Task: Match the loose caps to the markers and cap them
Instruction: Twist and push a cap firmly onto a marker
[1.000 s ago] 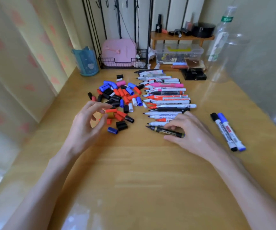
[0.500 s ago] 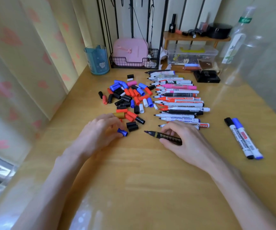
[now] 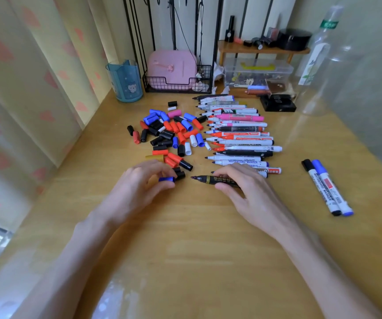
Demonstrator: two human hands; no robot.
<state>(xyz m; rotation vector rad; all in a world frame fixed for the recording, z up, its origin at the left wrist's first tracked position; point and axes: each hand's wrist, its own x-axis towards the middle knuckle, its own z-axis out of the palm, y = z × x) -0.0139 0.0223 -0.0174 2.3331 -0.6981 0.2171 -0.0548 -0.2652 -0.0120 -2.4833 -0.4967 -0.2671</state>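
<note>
A heap of loose caps (image 3: 173, 137), red, blue, black and white, lies on the wooden desk (image 3: 196, 238). To its right is a row of uncapped markers (image 3: 240, 139), tips pointing left. My left hand (image 3: 137, 187) pinches a blue cap (image 3: 167, 179) at the heap's near edge. My right hand (image 3: 243, 187) grips a black marker with a gold band (image 3: 210, 179), its tip pointing left toward the blue cap, a short gap between them. Two capped markers, black (image 3: 321, 187) and blue (image 3: 331, 187), lie apart at the right.
A blue cup (image 3: 126, 82), a wire basket holding a pink case (image 3: 173, 70), a small wooden shelf (image 3: 261, 50), a clear box (image 3: 256, 72) and a black box (image 3: 278, 103) line the back. A clear bottle (image 3: 321, 58) stands at the right. Curtain hangs at the left.
My left hand moved from the red caps down to the blue cap and closed on it. My right hand slid the black marker slightly nearer. The camera shifted.
</note>
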